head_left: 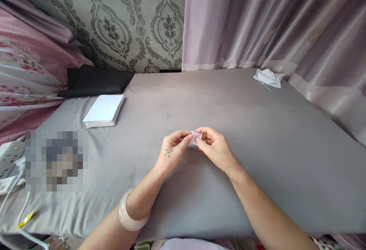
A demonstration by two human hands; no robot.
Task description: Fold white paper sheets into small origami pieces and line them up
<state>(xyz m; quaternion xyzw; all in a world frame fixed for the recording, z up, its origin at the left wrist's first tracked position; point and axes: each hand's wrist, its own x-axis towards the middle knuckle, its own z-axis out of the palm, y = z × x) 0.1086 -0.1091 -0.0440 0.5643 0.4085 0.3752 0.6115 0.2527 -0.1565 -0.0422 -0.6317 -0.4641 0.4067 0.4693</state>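
White folded paper (pixel 196 137), pinched between the fingertips of our left grip (pixel 190 135) and our right grip (pixel 198 135), lies above the grey-covered table (pixel 214 196). Paper stack (pixel 104 108), left; crumpled papers (pixel 268 77), far right. Nothing visible obstructs our grips.

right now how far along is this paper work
Partway, as far as I can judge. Looks done: the folded or crumpled white papers set aside at the far right, near a thin greenish stick. In hand: a small pale piece, pinched between the left hand and right hand. Left: that piece, not yet set down; whether the flat white stack also counts, I can't tell.
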